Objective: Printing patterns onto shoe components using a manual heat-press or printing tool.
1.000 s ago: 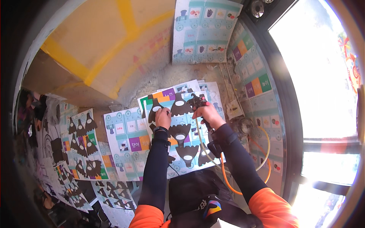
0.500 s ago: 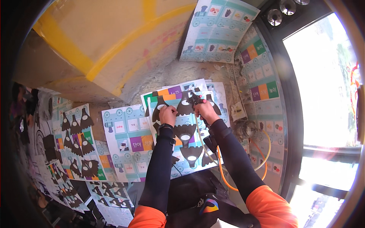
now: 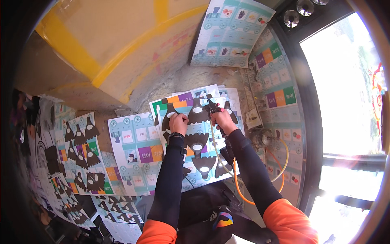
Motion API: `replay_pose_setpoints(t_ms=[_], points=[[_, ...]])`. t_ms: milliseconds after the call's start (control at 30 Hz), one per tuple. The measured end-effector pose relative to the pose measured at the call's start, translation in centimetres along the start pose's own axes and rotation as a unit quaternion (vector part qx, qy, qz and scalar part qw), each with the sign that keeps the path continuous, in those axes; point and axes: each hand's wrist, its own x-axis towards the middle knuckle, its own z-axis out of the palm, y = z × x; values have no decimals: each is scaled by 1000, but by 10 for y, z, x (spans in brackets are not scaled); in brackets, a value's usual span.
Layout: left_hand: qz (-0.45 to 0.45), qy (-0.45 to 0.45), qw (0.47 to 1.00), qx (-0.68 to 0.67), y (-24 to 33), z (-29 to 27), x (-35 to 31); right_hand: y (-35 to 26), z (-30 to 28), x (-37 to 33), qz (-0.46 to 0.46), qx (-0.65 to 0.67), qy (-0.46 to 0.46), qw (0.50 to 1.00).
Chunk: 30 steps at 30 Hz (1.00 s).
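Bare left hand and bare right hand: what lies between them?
In the head view, a dark brown, flared flat piece with a white oval lies between the left hand and the right hand.

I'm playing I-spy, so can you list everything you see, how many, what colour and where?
Dark cut-out pieces: many, pale ovals on several, by the hands and at left
Printed sheets: many, mostly pale blue, middle, left, top and right
Hand tool: one, black, in the right hand
Pale hose: one, yellowish, right
Orange hose: one, orange, right
Cardboard box: one, brown with yellow tape, upper left
Round fixtures: three, shiny, top right
Window: bright, dark-framed, right
Far-left clutter: too blurred to count
Left hand, right hand: two, bare, middle
Sleeves: two, black and orange, lower middle
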Motion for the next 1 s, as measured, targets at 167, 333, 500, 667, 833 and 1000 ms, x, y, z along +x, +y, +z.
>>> replay_pose_setpoints(t_ms=[167, 333, 500, 667, 833, 1000], points=[[1, -4, 1000, 0, -1, 0, 1, -4, 3, 6, -27, -19, -3, 999], [-4, -7, 1000, -1, -3, 1, 1, -1, -3, 1, 17, -63, 7, 998], [6, 0, 1000, 3, 0, 1, 0, 5, 3, -4, 9, -15, -21, 1000], [7, -2, 1000, -8, -1, 1, 1, -1, 7, -6, 19, -22, 6, 1000], [19, 20, 999, 19, -2, -13, -3, -12, 16, -25, 12, -5, -49, 999], [4, 50, 992, -117, -2, -47, -23, -42, 28, -48, 1, 60, -75, 995]])
